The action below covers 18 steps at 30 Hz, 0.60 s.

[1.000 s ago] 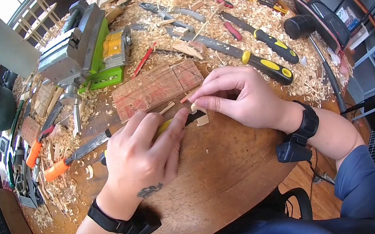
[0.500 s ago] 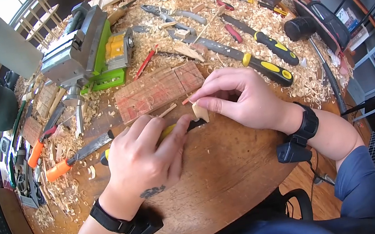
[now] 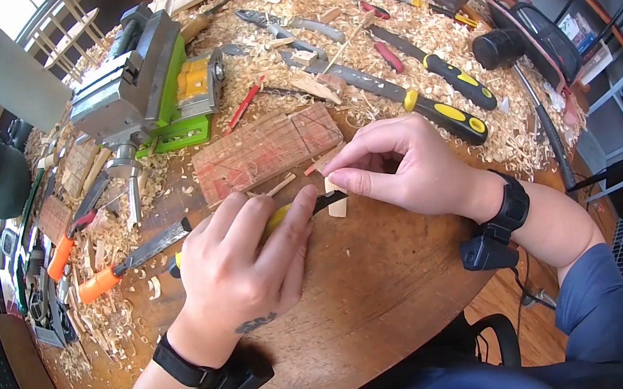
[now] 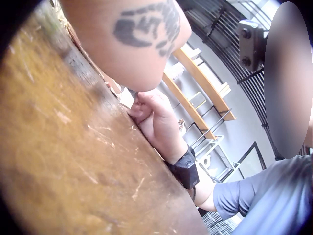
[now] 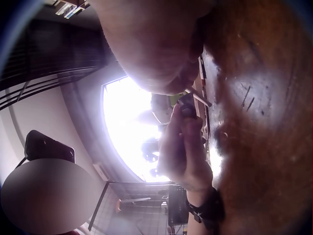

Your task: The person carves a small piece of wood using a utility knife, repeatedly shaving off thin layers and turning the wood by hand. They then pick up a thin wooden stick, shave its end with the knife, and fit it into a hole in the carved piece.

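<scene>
My left hand [image 3: 243, 255] grips a knife [image 3: 280, 218] with a yellow and black handle. Its dark blade [image 3: 327, 201] points right and crosses a small pale wood piece [image 3: 338, 209]. My right hand [image 3: 414, 165] pinches that piece between thumb and forefinger, and its upper end is hidden by the fingers. Just beyond both hands lies a flat reddish wood block [image 3: 263, 153] with pencil lines. In the right wrist view, the left hand [image 5: 183, 147] is beside the tabletop; in the left wrist view, the right hand [image 4: 159, 120] is low over it.
A metal vise [image 3: 118, 99] on a green base stands at the back left. Orange-handled chisels [image 3: 100, 283] lie left of the hands. Behind them, wood shavings [image 3: 353, 47] surround yellow-and-black-handled tools [image 3: 446, 114] and a black mallet [image 3: 498, 46].
The pale piece shows longer below the right fingers half a second ago, and now the blade crosses over it. The left hand has shifted slightly; the right keeps its pinch.
</scene>
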### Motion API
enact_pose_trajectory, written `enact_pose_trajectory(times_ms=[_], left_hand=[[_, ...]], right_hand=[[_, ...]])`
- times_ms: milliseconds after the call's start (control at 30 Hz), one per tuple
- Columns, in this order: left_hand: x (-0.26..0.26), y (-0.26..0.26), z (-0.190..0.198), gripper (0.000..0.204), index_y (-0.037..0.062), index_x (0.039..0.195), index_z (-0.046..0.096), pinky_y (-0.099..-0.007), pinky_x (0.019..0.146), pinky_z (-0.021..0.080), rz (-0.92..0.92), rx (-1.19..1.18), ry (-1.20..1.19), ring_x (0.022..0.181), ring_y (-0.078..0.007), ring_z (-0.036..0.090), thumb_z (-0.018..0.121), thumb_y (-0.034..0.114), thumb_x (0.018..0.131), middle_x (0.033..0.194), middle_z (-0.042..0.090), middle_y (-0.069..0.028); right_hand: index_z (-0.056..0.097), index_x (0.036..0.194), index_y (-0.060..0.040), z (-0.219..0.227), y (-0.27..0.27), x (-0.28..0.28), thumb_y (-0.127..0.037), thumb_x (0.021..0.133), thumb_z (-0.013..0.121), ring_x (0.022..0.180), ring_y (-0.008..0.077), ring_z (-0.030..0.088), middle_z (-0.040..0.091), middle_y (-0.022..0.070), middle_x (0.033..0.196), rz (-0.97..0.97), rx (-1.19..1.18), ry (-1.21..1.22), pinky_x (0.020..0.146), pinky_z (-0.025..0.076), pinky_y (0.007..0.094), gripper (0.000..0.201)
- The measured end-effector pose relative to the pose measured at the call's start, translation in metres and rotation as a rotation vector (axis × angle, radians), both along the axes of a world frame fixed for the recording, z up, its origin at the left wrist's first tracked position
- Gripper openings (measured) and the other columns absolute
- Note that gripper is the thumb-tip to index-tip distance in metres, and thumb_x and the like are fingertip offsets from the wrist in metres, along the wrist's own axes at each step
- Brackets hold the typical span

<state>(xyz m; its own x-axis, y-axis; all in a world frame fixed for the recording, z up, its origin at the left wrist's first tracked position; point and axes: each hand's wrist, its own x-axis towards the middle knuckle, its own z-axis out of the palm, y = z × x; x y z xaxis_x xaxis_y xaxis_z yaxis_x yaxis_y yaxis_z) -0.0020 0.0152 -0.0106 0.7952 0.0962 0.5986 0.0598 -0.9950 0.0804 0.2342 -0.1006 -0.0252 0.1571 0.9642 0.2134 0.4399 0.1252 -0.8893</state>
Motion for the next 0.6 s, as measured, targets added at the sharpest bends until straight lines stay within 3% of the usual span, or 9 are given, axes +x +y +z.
enact_pose_trajectory(times_ms=[600], left_hand=[[0.0008,-0.0097,0.0044,0.048,0.0086,0.123,0.082,-0.0352,0.054,0.048,0.031,0.052,0.068,0.070,-0.0223,0.061,0.083,0.009,0.075,0.087,0.062,-0.0048]], right_hand=[[0.086,0.105,-0.0029,0.0013,-0.0011,-0.0004,-0.015,0.095,0.085,0.073,0.0070,0.072,0.083,0.0077,0.090,0.009,-0.024,0.037,0.066,0.057,0.0241,0.015]])
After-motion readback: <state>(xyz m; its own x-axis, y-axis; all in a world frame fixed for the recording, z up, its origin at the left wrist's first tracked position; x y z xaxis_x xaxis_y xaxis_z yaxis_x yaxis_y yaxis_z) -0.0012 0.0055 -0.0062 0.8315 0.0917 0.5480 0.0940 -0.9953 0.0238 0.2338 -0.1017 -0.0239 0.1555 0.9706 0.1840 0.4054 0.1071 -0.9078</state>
